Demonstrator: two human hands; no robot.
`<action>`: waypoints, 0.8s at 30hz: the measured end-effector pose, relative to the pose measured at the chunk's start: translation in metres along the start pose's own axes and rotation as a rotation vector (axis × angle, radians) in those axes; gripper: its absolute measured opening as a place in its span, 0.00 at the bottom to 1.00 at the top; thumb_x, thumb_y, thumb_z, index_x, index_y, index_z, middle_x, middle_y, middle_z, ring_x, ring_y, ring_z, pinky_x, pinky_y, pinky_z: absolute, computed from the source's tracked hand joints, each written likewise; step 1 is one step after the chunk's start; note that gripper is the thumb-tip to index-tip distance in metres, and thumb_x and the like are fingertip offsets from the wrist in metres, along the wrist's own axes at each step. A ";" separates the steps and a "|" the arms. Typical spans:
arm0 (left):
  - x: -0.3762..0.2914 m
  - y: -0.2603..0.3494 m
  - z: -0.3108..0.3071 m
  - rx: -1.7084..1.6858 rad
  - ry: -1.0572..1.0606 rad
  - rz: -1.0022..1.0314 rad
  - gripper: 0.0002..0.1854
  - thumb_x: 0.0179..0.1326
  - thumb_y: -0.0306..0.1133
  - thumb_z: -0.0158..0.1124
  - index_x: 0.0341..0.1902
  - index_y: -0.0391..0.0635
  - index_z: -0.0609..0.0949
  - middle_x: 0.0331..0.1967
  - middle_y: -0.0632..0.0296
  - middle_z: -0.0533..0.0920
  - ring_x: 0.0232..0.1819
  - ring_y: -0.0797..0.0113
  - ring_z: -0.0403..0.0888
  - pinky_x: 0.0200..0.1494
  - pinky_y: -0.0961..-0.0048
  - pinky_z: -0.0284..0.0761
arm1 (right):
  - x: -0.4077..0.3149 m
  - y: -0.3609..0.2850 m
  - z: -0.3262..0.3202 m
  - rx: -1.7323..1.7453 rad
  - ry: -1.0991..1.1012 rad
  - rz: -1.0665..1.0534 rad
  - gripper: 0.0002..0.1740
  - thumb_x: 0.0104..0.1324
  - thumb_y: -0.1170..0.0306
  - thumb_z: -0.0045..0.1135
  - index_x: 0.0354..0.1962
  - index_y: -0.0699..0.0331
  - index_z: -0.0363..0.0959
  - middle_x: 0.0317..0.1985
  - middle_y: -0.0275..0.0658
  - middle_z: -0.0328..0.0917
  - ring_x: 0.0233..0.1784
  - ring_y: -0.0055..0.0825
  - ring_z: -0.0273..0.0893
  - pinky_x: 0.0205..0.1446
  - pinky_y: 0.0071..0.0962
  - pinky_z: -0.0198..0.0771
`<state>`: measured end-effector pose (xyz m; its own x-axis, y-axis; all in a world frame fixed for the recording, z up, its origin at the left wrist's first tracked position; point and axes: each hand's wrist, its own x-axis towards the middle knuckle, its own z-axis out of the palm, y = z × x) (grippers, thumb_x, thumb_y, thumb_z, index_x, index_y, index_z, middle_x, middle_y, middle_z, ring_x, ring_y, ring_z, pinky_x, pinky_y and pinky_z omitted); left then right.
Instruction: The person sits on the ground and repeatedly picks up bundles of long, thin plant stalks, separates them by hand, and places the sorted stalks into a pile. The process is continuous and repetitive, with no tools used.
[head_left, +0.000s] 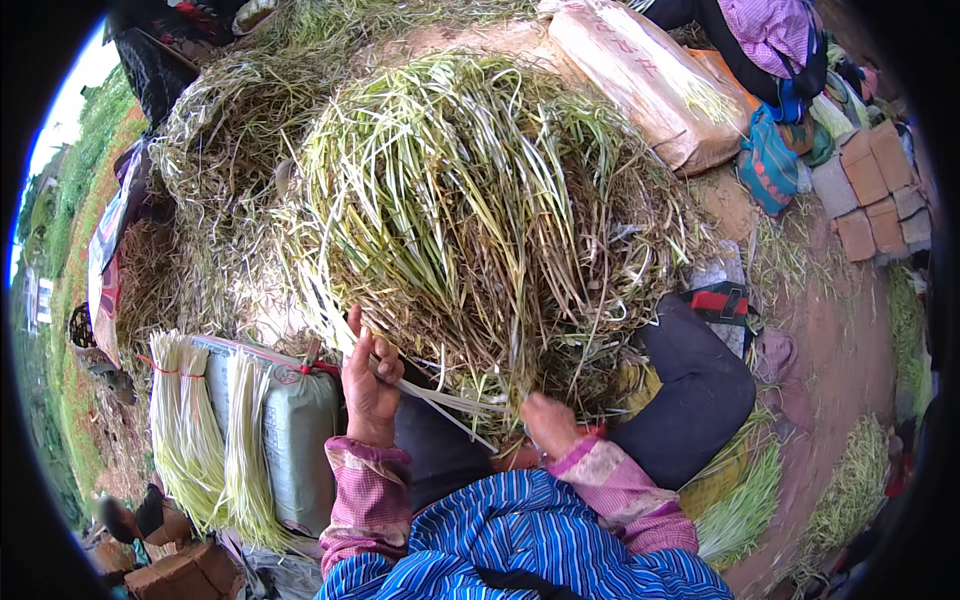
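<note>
A few long pale plant stalks (450, 396) stretch between my hands. My left hand (373, 386) is raised palm up at the near left edge of the heap, its fingers curled around the stalks. My right hand (551, 424) is closed low in front of my lap, at the near ends of the stalks and beside a tuft of brownish leaves (517, 367); its motion blur hides the exact grip. Before me lies a large heap of green and yellowed leafy stalks (442, 195), with dry brown strands on its near side.
At left, pale stalk bundles (180, 427), some tied with red string, rest on a wrapped pale-green bale (300, 435). Far right are a large sack (630, 82), another person's checked sleeve (772, 30) and stacked bricks (874, 187). Loose green stalks (742, 502) lie near right.
</note>
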<state>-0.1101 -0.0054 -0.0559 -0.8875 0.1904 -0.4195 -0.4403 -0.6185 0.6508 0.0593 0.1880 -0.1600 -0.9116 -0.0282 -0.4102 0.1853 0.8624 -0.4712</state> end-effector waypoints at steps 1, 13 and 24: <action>0.000 0.002 0.001 -0.015 -0.023 0.019 0.24 0.61 0.34 0.47 0.62 0.61 0.58 0.18 0.72 0.65 0.15 0.82 0.59 0.16 0.86 0.55 | -0.020 -0.004 0.003 -0.029 -0.216 -0.050 0.06 0.56 0.66 0.51 0.30 0.59 0.71 0.33 0.41 0.69 0.32 0.35 0.73 0.37 0.39 0.69; -0.013 0.034 -0.042 -0.143 0.025 -0.024 0.20 0.61 0.34 0.50 0.56 0.42 0.65 0.24 0.69 0.71 0.18 0.82 0.62 0.12 0.88 0.56 | 0.105 0.038 -0.178 0.792 1.023 -0.032 0.14 0.58 0.65 0.53 0.40 0.62 0.69 0.45 0.41 0.70 0.43 0.28 0.71 0.42 0.28 0.71; -0.013 0.022 -0.033 -0.082 0.010 -0.027 0.16 0.61 0.34 0.50 0.52 0.45 0.67 0.25 0.69 0.70 0.19 0.82 0.61 0.12 0.89 0.55 | 0.049 -0.054 -0.038 -0.197 0.578 -0.643 0.02 0.50 0.74 0.51 0.23 0.63 0.68 0.39 0.42 0.68 0.45 0.37 0.66 0.47 0.35 0.68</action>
<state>-0.1039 -0.0469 -0.0569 -0.8740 0.2003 -0.4428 -0.4510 -0.6738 0.5853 -0.0090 0.1589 -0.1248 -0.8703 -0.3233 0.3716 -0.4444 0.8407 -0.3094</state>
